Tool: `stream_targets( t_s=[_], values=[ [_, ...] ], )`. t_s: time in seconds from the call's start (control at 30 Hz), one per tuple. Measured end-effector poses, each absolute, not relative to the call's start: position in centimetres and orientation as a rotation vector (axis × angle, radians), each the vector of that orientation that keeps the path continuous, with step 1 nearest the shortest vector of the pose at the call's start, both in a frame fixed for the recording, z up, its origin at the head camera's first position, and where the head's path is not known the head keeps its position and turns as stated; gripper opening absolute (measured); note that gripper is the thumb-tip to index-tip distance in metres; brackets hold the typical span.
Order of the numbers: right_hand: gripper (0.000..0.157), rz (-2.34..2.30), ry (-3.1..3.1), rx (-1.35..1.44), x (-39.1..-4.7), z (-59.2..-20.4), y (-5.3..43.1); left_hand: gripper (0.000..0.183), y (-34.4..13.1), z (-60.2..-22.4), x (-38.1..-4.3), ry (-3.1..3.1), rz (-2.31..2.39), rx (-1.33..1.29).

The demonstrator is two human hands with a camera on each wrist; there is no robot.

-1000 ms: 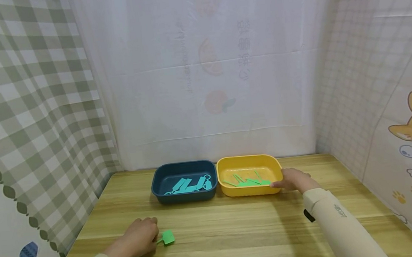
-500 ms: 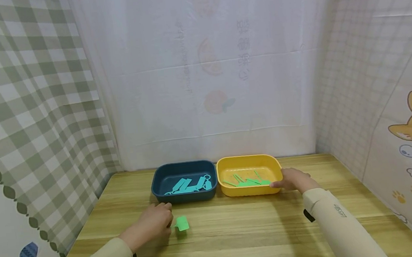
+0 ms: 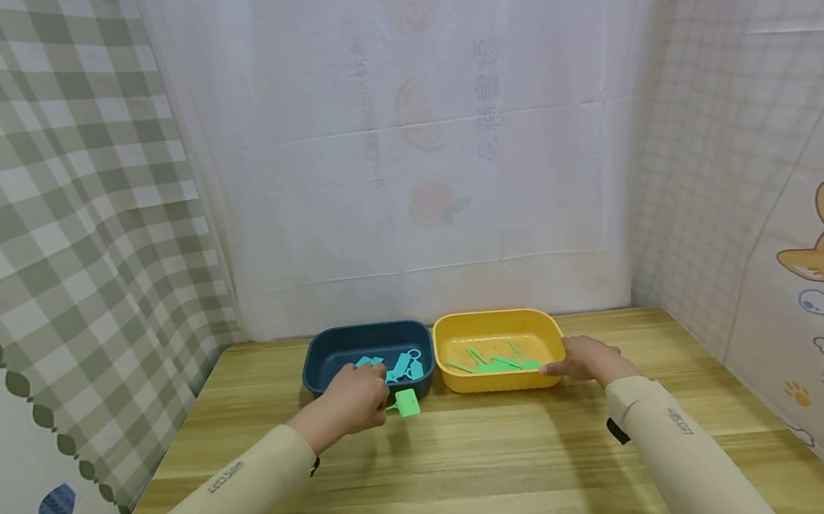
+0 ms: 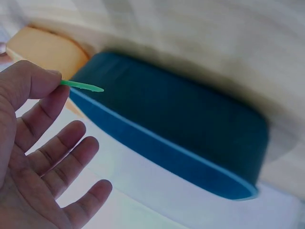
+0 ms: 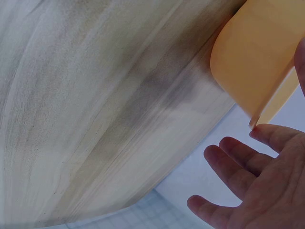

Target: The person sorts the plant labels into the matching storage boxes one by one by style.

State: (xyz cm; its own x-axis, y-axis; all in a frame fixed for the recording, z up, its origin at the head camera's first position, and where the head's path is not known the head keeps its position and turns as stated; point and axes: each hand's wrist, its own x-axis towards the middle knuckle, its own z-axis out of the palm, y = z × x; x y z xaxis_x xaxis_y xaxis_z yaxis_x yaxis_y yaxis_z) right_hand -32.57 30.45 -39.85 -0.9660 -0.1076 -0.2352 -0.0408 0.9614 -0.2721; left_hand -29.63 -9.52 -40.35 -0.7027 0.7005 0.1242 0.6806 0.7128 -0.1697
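Note:
My left hand [image 3: 355,399] pinches a green cable-tie tag [image 3: 407,402] between thumb and forefinger, just in front of the dark blue bin [image 3: 320,352]. The tag's square flat end shows in the head view; its thin pointed tail [image 4: 83,86] juts from the fingertips in the left wrist view, with the other fingers spread. Teal key tags [image 3: 402,366], some with rings, lie in the blue bin. At the right end of the yellow bin [image 3: 501,382], my right hand [image 3: 590,357] holds the rim with thumb and forefinger, its other fingers held off. Green tags [image 3: 502,364] lie inside that bin.
Both bins stand side by side at the back of the wooden table [image 3: 479,468]. A white curtain [image 3: 340,214] hangs close behind them. Checked cloth [image 3: 116,238] hangs on the left and patterned cloth [image 3: 765,170] on the right.
My left hand has moved forward and right with the green cable-tie tag, from the front left of the table to the blue bin's front edge. My right hand has stayed at the yellow bin.

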Motion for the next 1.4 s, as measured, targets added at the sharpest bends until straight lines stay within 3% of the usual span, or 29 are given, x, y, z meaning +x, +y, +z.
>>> stream_targets(
  t_s=[0.33,0.63,0.8,1.4],
  values=[
    [0.05,-0.403,2.864,-0.097,-32.7,-40.1,30.6,0.027,-5.4,-38.9,-32.7,-2.777,0.262,-1.055],
    [0.053,-0.401,2.87,-0.092,-32.8,-40.2,30.7,0.031,-2.9,-38.4,-34.4,-2.829,0.274,-0.984],
    [0.052,-0.401,2.87,-0.096,-32.9,-40.3,30.7,0.022,-1.2,-38.6,-35.3,-2.855,0.213,-0.927],
    [0.056,-0.395,2.87,-0.092,-32.9,-40.2,30.8,0.021,5.4,-39.5,-37.0,-2.707,0.459,-0.858]
  ],
)
